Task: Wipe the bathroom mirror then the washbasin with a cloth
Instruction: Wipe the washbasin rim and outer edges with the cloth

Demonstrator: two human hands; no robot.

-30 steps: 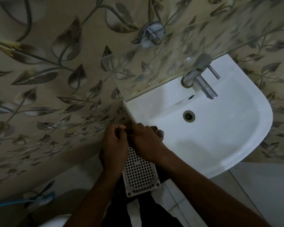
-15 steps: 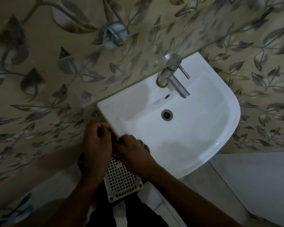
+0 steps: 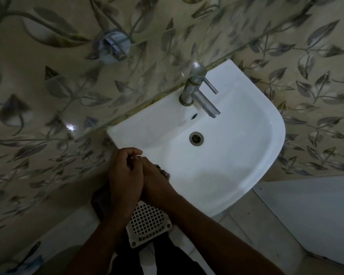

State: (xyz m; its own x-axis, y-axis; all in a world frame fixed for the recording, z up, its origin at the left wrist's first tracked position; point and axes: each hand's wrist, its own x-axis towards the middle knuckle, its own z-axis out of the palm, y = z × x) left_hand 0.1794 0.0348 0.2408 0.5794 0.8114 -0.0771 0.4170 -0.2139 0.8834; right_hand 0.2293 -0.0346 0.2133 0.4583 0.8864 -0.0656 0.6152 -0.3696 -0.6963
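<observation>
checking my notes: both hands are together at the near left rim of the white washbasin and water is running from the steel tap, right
Not quite. The head view shows no water running from the steel tap; the spout is dry. The rest holds: the left hand and right hand are together at the near left rim of the white ceramic washbasin.

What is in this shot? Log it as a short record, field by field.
setting: white washbasin on a leaf-patterned tiled wall
tap: metal tap at the basin's back edge, no water seen running
drain: open drain in the bowl
hands: left hand and right hand pressed together at the basin's near-left rim
cloth: a bit of cloth shows under the right hand
below hands: white perforated grille
</observation>
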